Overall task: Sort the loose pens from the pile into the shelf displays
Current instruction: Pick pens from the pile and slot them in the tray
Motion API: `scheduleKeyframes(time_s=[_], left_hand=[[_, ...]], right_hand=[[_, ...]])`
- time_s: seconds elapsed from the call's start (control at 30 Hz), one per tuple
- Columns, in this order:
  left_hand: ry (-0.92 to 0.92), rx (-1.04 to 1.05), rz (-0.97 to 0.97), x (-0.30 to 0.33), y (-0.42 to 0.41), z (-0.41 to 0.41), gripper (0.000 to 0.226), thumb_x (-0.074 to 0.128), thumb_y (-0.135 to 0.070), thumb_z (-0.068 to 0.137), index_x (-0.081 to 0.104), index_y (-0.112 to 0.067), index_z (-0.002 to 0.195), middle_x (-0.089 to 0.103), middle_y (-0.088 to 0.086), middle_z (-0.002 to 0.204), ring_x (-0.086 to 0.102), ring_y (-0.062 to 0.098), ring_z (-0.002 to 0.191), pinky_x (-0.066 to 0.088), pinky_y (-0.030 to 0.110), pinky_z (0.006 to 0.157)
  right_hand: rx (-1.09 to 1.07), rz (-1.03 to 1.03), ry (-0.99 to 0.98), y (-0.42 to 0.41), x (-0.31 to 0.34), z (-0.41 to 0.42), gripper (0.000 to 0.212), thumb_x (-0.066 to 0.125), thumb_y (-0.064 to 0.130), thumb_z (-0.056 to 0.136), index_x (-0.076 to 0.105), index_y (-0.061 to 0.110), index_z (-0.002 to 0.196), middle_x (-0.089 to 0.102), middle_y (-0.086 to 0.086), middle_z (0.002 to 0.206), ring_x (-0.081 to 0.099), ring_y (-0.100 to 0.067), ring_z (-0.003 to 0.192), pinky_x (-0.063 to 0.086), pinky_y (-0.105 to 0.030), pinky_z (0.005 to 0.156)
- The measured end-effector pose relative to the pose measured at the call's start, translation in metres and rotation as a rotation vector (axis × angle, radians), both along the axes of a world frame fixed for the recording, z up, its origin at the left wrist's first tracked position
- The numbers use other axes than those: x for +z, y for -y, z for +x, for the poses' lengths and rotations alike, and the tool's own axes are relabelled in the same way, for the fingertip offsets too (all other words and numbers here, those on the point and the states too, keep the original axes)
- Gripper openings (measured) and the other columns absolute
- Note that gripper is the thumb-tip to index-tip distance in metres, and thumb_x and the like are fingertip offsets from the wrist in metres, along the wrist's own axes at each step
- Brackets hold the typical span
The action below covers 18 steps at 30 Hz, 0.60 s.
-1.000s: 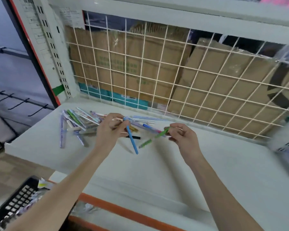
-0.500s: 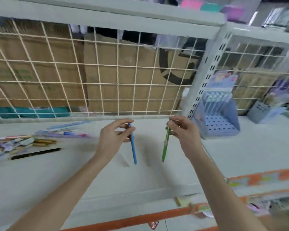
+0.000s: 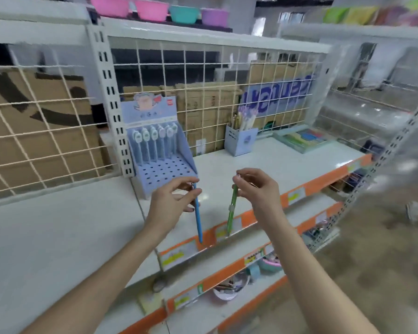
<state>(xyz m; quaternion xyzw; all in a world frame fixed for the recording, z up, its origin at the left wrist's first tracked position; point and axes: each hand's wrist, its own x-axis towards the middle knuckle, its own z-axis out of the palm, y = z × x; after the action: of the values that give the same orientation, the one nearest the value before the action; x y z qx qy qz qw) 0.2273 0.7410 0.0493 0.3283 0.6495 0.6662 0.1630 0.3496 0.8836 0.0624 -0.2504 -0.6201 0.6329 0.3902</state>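
Bright, even store light is washing over everything, and the edges are smearing.

Light is coming from overhead, flat and cool, and my left hand [image 3: 171, 203] and right hand [image 3: 256, 189] are throwing only faint, soft shadows on the white shelf [image 3: 263, 165]. Glare is glinting off the clear plastic sheet [image 3: 372, 112] at far right. Motion blur is streaking that side and the floor [image 3: 372, 273]. The wire grid [image 3: 203, 92] is bowing with wide-angle distortion. The centre is staying fairly sharp.
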Motion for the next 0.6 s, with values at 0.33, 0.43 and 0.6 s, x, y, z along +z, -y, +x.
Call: scheduleKeyframes(time_s=[0.33, 0.43, 0.6], left_hand=[[-0.009, -0.212, -0.064, 0.006, -0.161, 0.084, 0.018, 0.068, -0.005, 0.082, 0.068, -0.021, 0.090, 0.062, 0.008, 0.084, 0.070, 0.019, 0.066, 0.058, 0.028, 0.059], [-0.015, -0.249, -0.050, 0.008, -0.193, 0.094, 0.018, 0.068, -0.005, 0.082, 0.068, -0.021, 0.089, 0.061, 0.005, 0.080, 0.068, 0.016, 0.064, 0.056, 0.024, 0.056], [0.028, -0.262, -0.025, 0.002, -0.248, 0.104, 0.017, 0.067, -0.004, 0.082, 0.067, -0.019, 0.090, 0.060, 0.006, 0.082, 0.068, 0.018, 0.062, 0.056, 0.024, 0.055]], right_hand=[[-0.235, -0.003, 0.020, -0.131, 0.003, 0.115, 0.012, 0.069, 0.001, 0.080, 0.066, 0.001, 0.092, 0.064, -0.004, 0.073, 0.061, -0.009, 0.065, 0.052, -0.021, 0.056], [-0.289, -0.007, 0.033, -0.155, 0.000, 0.128, 0.013, 0.071, 0.004, 0.080, 0.067, 0.002, 0.092, 0.064, -0.003, 0.073, 0.060, -0.005, 0.064, 0.052, -0.021, 0.057], [-0.316, -0.016, 0.040, -0.200, -0.005, 0.142, 0.013, 0.072, 0.006, 0.079, 0.067, 0.012, 0.089, 0.064, -0.003, 0.076, 0.061, -0.009, 0.069, 0.053, -0.023, 0.059]])
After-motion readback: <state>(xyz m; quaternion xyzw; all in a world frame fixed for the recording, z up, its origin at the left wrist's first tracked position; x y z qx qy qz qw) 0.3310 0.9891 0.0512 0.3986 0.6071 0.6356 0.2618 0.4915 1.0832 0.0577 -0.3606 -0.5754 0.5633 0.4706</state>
